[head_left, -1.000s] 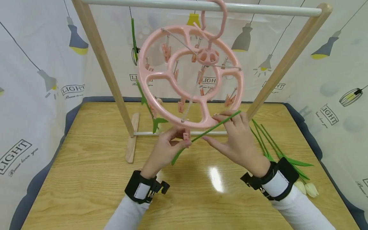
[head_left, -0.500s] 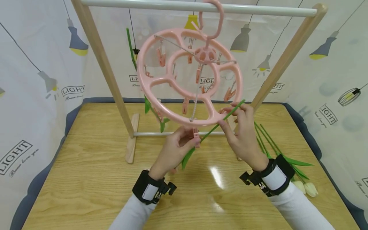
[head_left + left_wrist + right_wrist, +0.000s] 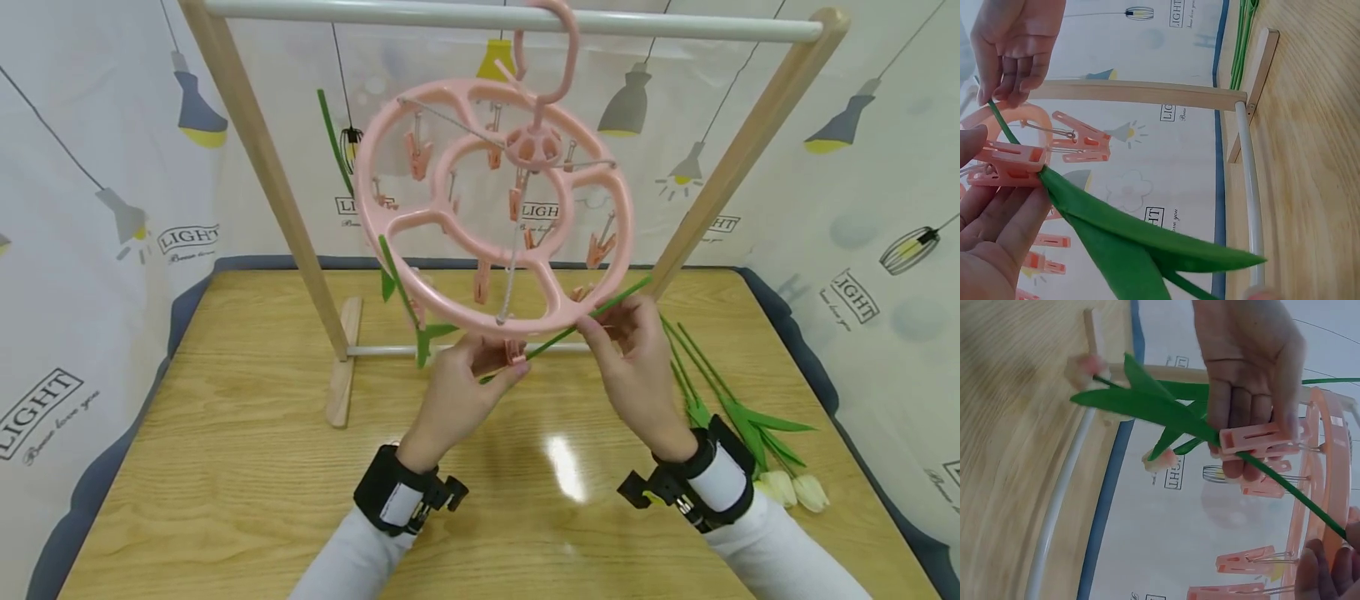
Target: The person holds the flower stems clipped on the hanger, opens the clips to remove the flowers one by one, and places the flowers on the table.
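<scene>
A round pink drying hanger (image 3: 450, 312) hangs tilted from the rack. My left hand (image 3: 457, 387) pinches one of its pink clothespins (image 3: 1013, 164) between thumb and fingers. The green stem of a tulip (image 3: 555, 340) passes through that clothespin's jaws, its leaves (image 3: 1110, 212) spreading out below the clip. In the right wrist view, its pale pink bloom (image 3: 1082, 370) is blurred. My right hand (image 3: 637, 350) holds the stem near its bare end, close under the hanger's rim. Another tulip (image 3: 423, 342) hangs upside down at the hanger's left side.
Several white tulips (image 3: 780, 487) lie on the table at the right. The rack has wooden posts (image 3: 270, 179), a white top bar (image 3: 420, 15) and a white lower bar (image 3: 390, 351). Other clothespins (image 3: 482, 283) dangle inside the hanger's ring. A lamp-printed cloth (image 3: 862, 208) stands behind.
My left hand has moved right and a little up with the clothespin. The right hand has shifted slightly right along the stem. The hanger has swung, and its tilt has changed.
</scene>
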Demonstrator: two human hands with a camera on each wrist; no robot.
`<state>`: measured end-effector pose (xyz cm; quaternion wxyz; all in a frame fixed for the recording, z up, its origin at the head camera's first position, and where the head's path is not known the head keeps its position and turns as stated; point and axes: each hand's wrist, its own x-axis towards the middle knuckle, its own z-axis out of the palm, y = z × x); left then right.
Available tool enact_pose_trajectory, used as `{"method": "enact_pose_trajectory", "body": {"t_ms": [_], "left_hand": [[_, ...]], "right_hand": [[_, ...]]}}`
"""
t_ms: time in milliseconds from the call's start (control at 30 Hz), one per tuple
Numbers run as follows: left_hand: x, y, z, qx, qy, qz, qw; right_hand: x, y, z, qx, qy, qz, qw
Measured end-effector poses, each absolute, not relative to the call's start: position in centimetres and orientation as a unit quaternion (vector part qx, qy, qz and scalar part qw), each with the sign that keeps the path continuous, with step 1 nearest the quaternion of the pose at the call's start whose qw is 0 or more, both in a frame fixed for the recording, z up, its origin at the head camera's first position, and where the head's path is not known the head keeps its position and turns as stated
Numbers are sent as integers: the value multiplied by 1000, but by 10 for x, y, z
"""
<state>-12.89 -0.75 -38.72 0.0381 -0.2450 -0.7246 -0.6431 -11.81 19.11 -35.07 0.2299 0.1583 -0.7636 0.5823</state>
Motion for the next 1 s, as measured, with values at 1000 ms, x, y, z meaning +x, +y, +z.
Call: {"method": "enact_pose_trajectory", "body": {"t_ms": [1000], "left_hand": [[-125,-1,-380,-230,-715,-660,25]], "right_hand": [[-124,206,-365,158,-603,779,69]]}}
